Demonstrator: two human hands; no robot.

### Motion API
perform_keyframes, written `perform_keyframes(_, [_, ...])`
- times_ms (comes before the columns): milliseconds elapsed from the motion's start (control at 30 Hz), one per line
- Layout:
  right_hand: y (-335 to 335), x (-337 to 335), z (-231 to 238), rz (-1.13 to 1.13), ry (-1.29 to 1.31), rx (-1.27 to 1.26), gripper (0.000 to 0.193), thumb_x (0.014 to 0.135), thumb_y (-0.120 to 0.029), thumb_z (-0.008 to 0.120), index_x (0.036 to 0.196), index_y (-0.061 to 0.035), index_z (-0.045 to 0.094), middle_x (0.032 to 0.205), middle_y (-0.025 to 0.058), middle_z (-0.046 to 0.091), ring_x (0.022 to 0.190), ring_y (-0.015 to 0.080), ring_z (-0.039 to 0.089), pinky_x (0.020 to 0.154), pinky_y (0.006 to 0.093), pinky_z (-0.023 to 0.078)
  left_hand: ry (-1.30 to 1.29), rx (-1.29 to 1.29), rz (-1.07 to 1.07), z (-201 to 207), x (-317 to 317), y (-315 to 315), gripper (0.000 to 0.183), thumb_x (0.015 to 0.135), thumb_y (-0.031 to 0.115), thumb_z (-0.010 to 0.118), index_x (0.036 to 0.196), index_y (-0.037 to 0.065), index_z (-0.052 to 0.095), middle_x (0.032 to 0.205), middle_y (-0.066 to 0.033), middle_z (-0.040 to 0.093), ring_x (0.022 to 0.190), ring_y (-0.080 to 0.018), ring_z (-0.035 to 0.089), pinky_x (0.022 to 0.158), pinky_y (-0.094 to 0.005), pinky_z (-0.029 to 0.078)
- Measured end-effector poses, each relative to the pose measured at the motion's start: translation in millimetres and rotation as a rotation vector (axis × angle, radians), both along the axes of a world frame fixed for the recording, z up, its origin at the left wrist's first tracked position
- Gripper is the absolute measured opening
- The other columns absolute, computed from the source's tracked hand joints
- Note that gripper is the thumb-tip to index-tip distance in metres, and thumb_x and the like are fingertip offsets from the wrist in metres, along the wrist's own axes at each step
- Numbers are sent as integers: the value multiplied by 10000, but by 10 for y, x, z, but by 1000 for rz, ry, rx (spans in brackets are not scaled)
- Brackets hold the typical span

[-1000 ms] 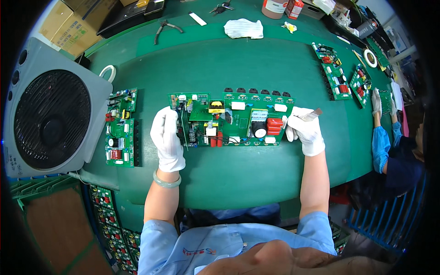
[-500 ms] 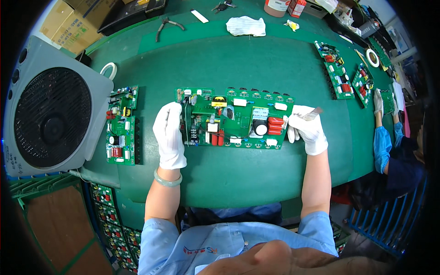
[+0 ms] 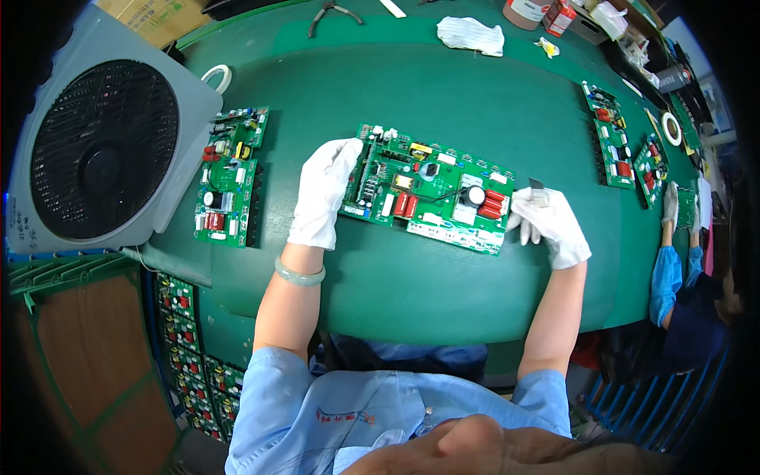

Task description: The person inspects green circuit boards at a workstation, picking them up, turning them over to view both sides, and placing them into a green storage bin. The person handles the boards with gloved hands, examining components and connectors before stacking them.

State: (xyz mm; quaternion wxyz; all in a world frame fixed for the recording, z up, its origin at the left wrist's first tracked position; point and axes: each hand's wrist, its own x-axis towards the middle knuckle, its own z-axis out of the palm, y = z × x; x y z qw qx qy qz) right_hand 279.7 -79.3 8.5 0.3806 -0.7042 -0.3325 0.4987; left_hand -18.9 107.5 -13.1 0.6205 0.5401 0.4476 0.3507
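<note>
A green circuit board [image 3: 445, 190] with red, white, yellow and black parts is tilted between my hands, its left end turned slightly away from me. My white-gloved left hand [image 3: 326, 190] is closed on the left end, fingers at the upper corner. At the right edge, my gloved right hand [image 3: 548, 222] pinches the board near its red capacitors [image 3: 492, 204]. A small flat dark piece [image 3: 536, 184] sticks up from that same hand; its kind cannot be made out. White connectors line the board's near edge.
A grey box fan [image 3: 107, 142] stands at left, beside another circuit board [image 3: 229, 182]. More boards [image 3: 608, 138] lie at right, near a co-worker's gloved hands [image 3: 671, 204]. Pliers [image 3: 332, 16], a folded white cloth [image 3: 471, 36] and a tape roll [image 3: 218, 77] lie farther back.
The board has turned clockwise and tilted, so its near edge faces me more. Both hands have moved with it, keeping hold. The whole view has shifted a little.
</note>
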Motion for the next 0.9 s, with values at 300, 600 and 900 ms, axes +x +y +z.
perform_keyframes(300, [237, -193, 50, -295, -231, 240, 337, 929, -177, 613, 1211, 7, 619, 1057, 68, 705, 634, 33, 538, 505, 177, 388, 14, -14, 31, 51, 71, -18, 291, 923, 226, 650, 1086, -15, 655, 976, -11, 652, 886, -68, 569, 790, -224, 455])
perform_keyframes(600, [172, -200, -61, -17, -355, 153, 388, 951, -169, 591, 1299, 2, 566, 1151, 67, 645, 770, 44, 530, 617, 174, 409, 93, 46, -130, 342, -82, 9, 548, 875, 381, 693, 1248, 6, 552, 983, -75, 642, 879, -114, 594, 706, -277, 503])
perform_keyframes(900, [44, -243, -116, 308, -164, 164, 531, 881, -104, 680, 1354, 49, 493, 916, -11, 564, 818, 61, 494, 758, 196, 419, 306, 541, -186, 82, -144, 24, 734, 744, 535, 734, 1216, 5, 548, 1110, -214, 603, 1026, -361, 597, 902, -418, 472])
